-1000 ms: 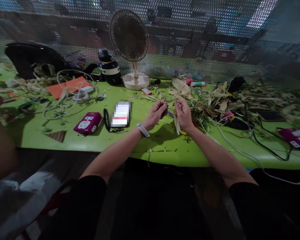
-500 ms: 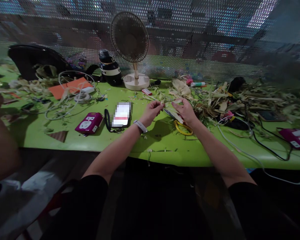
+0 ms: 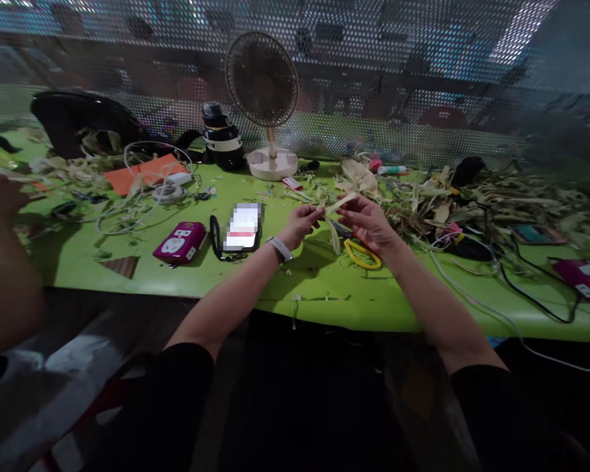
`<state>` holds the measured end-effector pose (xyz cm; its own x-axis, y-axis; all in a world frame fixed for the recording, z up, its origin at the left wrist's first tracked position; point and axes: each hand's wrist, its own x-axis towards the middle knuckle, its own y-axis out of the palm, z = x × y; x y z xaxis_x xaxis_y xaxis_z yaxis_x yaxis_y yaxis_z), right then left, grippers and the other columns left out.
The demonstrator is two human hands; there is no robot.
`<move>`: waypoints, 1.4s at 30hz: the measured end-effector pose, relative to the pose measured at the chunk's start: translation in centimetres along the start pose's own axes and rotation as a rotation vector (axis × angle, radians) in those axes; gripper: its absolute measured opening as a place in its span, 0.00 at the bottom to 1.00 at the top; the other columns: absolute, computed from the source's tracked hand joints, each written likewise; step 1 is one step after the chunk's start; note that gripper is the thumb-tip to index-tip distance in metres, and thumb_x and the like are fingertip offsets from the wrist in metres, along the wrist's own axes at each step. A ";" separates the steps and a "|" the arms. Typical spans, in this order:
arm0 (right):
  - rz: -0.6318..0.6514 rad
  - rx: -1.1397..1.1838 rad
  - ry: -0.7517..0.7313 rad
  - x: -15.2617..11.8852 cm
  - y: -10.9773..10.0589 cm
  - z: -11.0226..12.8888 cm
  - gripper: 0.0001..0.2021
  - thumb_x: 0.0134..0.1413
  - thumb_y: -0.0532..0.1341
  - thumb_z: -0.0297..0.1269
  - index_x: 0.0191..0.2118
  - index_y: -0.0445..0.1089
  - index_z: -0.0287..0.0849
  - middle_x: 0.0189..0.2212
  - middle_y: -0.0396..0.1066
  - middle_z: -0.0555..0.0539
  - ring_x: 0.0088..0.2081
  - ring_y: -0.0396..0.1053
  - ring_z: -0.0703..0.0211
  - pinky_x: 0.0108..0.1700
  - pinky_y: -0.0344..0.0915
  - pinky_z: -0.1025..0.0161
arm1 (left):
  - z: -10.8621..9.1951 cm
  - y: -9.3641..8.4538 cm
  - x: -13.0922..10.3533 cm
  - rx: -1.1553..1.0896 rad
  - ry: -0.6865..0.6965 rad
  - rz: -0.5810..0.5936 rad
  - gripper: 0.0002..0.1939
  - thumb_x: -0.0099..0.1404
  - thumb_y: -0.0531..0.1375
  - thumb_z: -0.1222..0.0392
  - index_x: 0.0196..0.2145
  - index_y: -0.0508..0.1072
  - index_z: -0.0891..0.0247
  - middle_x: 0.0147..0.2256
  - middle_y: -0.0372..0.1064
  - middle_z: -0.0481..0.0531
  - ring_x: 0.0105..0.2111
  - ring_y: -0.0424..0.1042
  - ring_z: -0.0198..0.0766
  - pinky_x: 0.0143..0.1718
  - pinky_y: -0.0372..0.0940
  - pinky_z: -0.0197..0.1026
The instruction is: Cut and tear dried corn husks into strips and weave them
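Between my two hands stretches a pale green strip of dried husk (image 3: 343, 204), with another length of it hanging down below. My left hand (image 3: 303, 223), a pale band on its wrist, pinches the strip's left end. The fingers of my right hand (image 3: 370, 223) are closed on the right end. Just below my right hand, scissors with yellow handles (image 3: 362, 254) lie on the green table (image 3: 319, 278), their dark blades partly under the fingers. Left of my left hand lies a phone (image 3: 242, 226) with a lit screen and a black strap.
A fan (image 3: 270, 98) and black bottle (image 3: 222, 141) stand at the back, before a perforated metal screen. Heaped dried husks (image 3: 516, 196) and cables cover the right. A purple power socket (image 3: 181, 244), orange paper (image 3: 145, 174) and another person's arm (image 3: 4, 262) are on the left.
The husk strip has shifted: it now slants up to my right hand and one piece hangs down. My right hand has turned, uncovering more of the scissors. The view has moved slightly.
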<state>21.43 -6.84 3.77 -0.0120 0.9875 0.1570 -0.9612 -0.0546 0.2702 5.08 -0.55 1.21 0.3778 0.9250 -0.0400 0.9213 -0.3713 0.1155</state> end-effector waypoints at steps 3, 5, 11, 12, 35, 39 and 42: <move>-0.059 -0.142 -0.153 0.1 0.2 -0.5 0.18 0.31 0.76 0.42 0.31 0.73 0.45 0.30 0.71 0.53 0.33 0.69 0.65 0.38 0.69 0.65 | 0.1 0.0 -0.3 -0.001 0.024 0.067 0.15 0.56 0.67 0.53 0.24 0.68 0.66 0.24 0.68 0.47 0.21 0.59 0.25 0.21 0.49 0.30; -0.105 -0.234 -0.256 0.2 0.3 -0.7 0.17 0.34 0.75 0.46 0.27 0.71 0.44 0.30 0.70 0.52 0.32 0.67 0.64 0.35 0.67 0.65 | 0.0 0.1 -0.6 0.024 0.044 0.092 0.15 0.56 0.67 0.52 0.25 0.69 0.66 0.25 0.68 0.47 0.21 0.60 0.24 0.21 0.50 0.30; -0.082 -0.315 -0.138 0.1 0.3 -0.7 0.19 0.43 0.69 0.52 0.29 0.65 0.44 0.23 0.67 0.53 0.27 0.65 0.64 0.30 0.63 0.65 | -0.5 0.9 -1.1 0.084 0.086 0.067 0.09 0.58 0.67 0.60 0.26 0.71 0.66 0.22 0.67 0.45 0.21 0.61 0.25 0.22 0.55 0.30; -0.088 -0.320 -0.138 0.1 0.3 -0.8 0.19 0.42 0.70 0.51 0.30 0.65 0.44 0.22 0.66 0.53 0.26 0.65 0.64 0.30 0.63 0.65 | -0.6 1.0 -1.2 0.084 0.085 0.060 0.09 0.58 0.66 0.62 0.25 0.71 0.66 0.21 0.67 0.44 0.21 0.61 0.25 0.23 0.57 0.31; -0.216 -0.648 -0.072 0.6 -0.3 -1.5 0.08 0.36 0.62 0.37 0.17 0.64 0.42 0.16 0.59 0.55 0.22 0.53 0.66 0.28 0.53 0.64 | 0.3 0.8 -0.5 0.096 0.195 0.122 0.19 0.53 0.70 0.61 0.32 0.62 0.64 0.23 0.70 0.44 0.21 0.72 0.29 0.26 0.68 0.33; -0.205 -0.678 -0.116 0.5 -0.5 -1.6 0.07 0.37 0.62 0.37 0.18 0.65 0.43 0.17 0.60 0.54 0.24 0.56 0.65 0.30 0.55 0.63 | 0.2 0.7 -0.6 0.157 0.222 0.161 0.19 0.53 0.70 0.61 0.32 0.62 0.64 0.24 0.69 0.44 0.23 0.72 0.29 0.26 0.68 0.33; -0.171 -0.767 -0.180 0.4 -0.5 -1.4 0.06 0.39 0.63 0.36 0.19 0.66 0.43 0.20 0.64 0.52 0.27 0.59 0.62 0.34 0.58 0.62 | 0.1 0.7 -0.7 0.187 0.224 0.172 0.18 0.53 0.70 0.62 0.31 0.61 0.63 0.23 0.68 0.43 0.23 0.71 0.30 0.26 0.67 0.33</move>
<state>21.55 -6.20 2.40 0.1341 0.9307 0.3404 -0.8678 0.2762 -0.4130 5.46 -1.49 1.23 0.5186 0.8347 0.1852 0.8546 -0.5124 -0.0836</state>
